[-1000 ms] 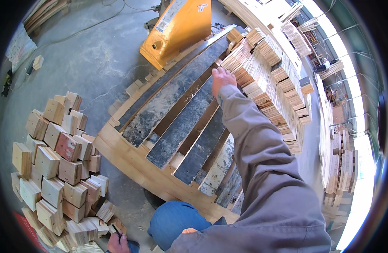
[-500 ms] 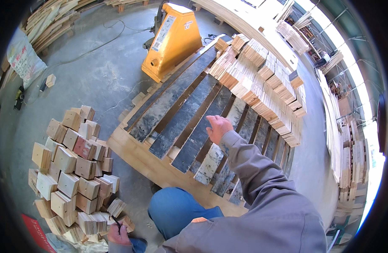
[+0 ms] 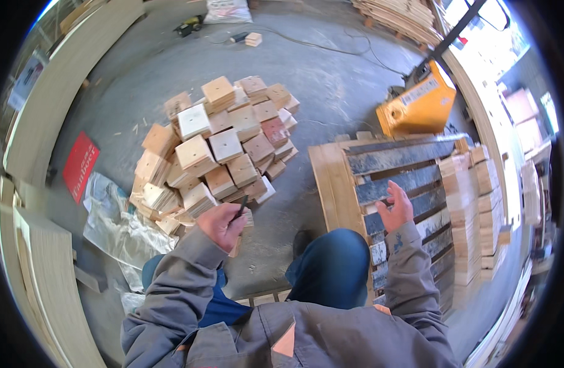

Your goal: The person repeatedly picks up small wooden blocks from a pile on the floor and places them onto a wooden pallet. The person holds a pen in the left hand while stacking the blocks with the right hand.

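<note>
My left hand (image 3: 222, 226) is closed around a thin black stick-like tool (image 3: 240, 208), whose exact kind I cannot make out. It hovers at the near edge of a heap of square wooden blocks (image 3: 233, 142), several of them grouped in small stacks. My right hand (image 3: 396, 207) holds nothing, with its fingers apart above the slatted pallet (image 3: 331, 187), whose slats are dark and stained. Along the pallet's right side stand rows of stacked wooden blocks (image 3: 463, 214).
Behind the pallet stands a yellow pallet jack (image 3: 420, 104). Crumpled clear plastic (image 3: 113, 224) and a red printed sheet (image 3: 80, 165) lie left of the heap. A cable (image 3: 318, 46) crosses the floor near a white sack (image 3: 228, 11). Long boards (image 3: 79, 73) line the left.
My view has swung left toward the block heap. My left hand has come up from low beside the heap, still gripping the dark tool. My right arm has drawn back, its hand still open.
</note>
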The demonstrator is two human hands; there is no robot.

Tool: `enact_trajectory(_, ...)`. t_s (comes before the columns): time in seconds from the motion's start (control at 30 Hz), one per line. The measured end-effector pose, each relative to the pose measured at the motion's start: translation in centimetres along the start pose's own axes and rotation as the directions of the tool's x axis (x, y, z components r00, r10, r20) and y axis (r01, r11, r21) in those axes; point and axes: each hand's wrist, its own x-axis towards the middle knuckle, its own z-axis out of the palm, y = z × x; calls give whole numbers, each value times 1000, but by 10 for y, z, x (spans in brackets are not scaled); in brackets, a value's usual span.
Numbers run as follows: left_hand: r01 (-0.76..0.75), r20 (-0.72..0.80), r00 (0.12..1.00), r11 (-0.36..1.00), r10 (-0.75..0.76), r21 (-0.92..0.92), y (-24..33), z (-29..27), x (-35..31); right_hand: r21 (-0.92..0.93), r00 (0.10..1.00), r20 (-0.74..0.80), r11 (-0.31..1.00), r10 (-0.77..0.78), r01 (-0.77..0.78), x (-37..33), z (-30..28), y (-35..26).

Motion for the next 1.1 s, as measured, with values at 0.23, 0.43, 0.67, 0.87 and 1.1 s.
enact_trajectory(0.23, -67, 29, 998, 993, 64, 95, -10, -9, -20, 26, 944, 245, 974, -223, 223, 72, 84, -131)
enact_trajectory(0.43, -154, -180, 970, 985, 166, 76, -16, -30, -20, 279, 889, 452, 958, -78, -58, 146, 241, -193)
enact_trajectory(0.67, -104, -190, 976, 994, 110, 42, -31, -48, -31, 440, 644, 713, 538, 277, -718, 151, 363, -228)
enact_trajectory(0.87, -167, -173, 971, 986, 163, -11, -27, -52, -22, 416, 814, 472, 728, 339, -545, 145, 378, -242)
enact_trajectory(1.1, -171, -153, 975, 984, 161, -55, -27, -50, -27, 634, 765, 541, 429, 350, -644, 147, 390, -234)
